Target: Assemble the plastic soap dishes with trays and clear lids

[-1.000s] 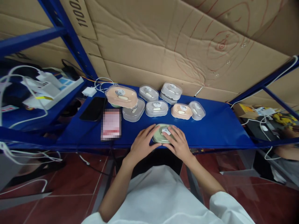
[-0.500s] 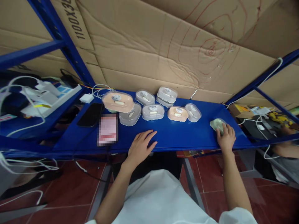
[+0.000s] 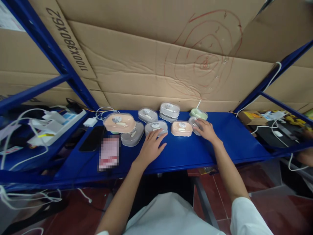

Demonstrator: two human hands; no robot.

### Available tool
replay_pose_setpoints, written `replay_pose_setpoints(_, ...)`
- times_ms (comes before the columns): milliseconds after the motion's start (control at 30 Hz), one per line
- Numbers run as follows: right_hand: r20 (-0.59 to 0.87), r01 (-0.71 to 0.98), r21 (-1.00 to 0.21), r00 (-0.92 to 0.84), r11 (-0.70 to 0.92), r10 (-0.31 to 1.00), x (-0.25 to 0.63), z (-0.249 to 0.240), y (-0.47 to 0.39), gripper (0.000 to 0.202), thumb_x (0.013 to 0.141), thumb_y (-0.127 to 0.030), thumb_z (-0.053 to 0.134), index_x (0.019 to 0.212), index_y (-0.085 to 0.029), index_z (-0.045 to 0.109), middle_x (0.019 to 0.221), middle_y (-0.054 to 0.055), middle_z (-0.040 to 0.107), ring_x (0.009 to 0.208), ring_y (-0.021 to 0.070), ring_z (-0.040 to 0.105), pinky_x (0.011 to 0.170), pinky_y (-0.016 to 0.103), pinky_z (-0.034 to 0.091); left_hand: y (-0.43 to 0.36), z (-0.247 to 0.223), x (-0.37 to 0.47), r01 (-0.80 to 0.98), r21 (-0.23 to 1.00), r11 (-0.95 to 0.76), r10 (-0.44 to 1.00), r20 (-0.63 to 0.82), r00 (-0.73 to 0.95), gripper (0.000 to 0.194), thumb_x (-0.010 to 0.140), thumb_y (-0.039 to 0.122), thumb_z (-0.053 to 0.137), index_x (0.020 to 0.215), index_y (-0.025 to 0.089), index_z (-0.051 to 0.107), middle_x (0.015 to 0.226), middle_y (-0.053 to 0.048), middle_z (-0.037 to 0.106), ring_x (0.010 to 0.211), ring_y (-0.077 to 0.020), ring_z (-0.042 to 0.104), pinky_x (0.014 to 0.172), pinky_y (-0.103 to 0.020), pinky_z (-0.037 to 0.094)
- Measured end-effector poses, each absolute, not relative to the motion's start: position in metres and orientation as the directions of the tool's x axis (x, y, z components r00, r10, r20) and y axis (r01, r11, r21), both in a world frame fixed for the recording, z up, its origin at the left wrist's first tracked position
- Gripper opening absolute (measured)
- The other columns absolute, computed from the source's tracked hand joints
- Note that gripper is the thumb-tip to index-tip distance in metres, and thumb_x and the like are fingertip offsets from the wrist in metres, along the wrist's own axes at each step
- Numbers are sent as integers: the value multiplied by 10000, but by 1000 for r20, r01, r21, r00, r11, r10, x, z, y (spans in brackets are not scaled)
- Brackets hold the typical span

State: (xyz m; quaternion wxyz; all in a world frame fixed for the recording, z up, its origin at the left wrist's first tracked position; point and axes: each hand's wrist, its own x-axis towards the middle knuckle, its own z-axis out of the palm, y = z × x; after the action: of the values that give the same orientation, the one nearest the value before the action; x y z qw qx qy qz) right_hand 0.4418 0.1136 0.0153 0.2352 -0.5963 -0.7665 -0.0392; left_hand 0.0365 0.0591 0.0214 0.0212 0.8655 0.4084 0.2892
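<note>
Oval plastic boxes with clear lids stand in two loose rows on the blue shelf. My left hand [image 3: 152,147] is open, fingers spread, its fingertips over the front of a grey box [image 3: 149,125]. Whether it touches the lid I cannot tell. My right hand [image 3: 207,130] reaches over another grey box [image 3: 192,122] at the right end, fingers stretched out across its lid and partly hiding it. Just behind that one sits a pale green box [image 3: 199,114]. Between my hands is a peach box [image 3: 181,128].
A larger peach box [image 3: 119,122] rests on other boxes at the left. Two grey boxes [image 3: 169,110] are stacked at the back. A black phone [image 3: 91,139], a blurred pink card [image 3: 109,152] and a white charger [image 3: 90,122] lie left. Cardboard [image 3: 137,65] walls the back.
The green box has gone from the right side of the shelf to behind the right-end grey box. My right hand has moved left, off it; my left hand has moved forward. The view has shifted.
</note>
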Motion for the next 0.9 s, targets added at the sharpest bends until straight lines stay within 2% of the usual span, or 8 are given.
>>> replay_pose_setpoints(167,355,883,-193,-343,428,869,429,30,130,397,1072,-470,505,1362,-321,730,1408,40,731,1354,276,654,1133,476,539,107,48,101,592,189,-784,614,380,692,573,980,354,729,1519,237,572,1594,-136,570,1457,-326,535,1209,-500,415)
replay_pose_setpoints(300,390,923,-137,-283,359,876,414,43,152,393,1078,-354,460,1345,-273,737,1378,81,740,1326,319,652,1158,547,468,128,46,126,592,194,-782,617,375,692,494,939,328,782,1410,252,657,1502,-110,651,1368,-319,608,1104,-454,474)
replay_pose_setpoints(433,450,974,-105,-132,199,883,403,43,148,432,1094,-379,427,1340,-177,720,1299,180,746,1272,373,650,1107,561,440,142,41,129,607,221,-763,639,402,656,357,1036,401,655,1364,264,682,1386,-85,717,1274,-270,659,1038,-402,497)
replay_pose_setpoints(567,395,982,-88,-121,169,911,403,38,125,467,1101,-524,439,1161,-203,773,1077,138,805,1089,321,721,1042,463,475,140,39,133,659,230,-716,681,441,585,350,1071,325,572,1382,195,666,1479,-155,632,1345,-314,598,1090,-457,455)
replay_pose_setpoints(633,347,977,-84,-155,196,925,403,34,116,463,1079,-575,488,1122,-223,785,1126,125,811,1114,315,728,1033,437,489,131,38,138,655,212,-725,669,442,597,312,1081,296,533,1321,183,697,1404,-158,662,1322,-318,601,1092,-465,442)
replay_pose_setpoints(700,314,971,-89,-186,224,931,402,29,113,452,1074,-567,505,1206,-224,768,1283,132,779,1232,329,699,1064,447,487,119,37,142,626,187,-757,637,423,645,287,1086,326,527,1211,182,741,1245,-139,720,1219,-298,647,1040,-435,466)
replay_pose_setpoints(800,283,961,-116,-209,250,936,400,21,116,450,1105,-483,440,1361,-215,694,1365,143,743,1285,330,684,1084,473,502,106,32,147,577,147,-803,585,376,718,275,1010,395,681,1130,165,769,1155,-136,753,1146,-295,678,1012,-408,479)
replay_pose_setpoints(900,272,949,-163,-220,270,937,404,15,122,430,1105,-379,402,1417,-222,654,1387,131,733,1296,312,684,1108,476,514,101,28,151,556,121,-823,560,342,755,245,956,327,757,1113,139,770,1150,-148,773,1129,-291,696,1039,-403,458)
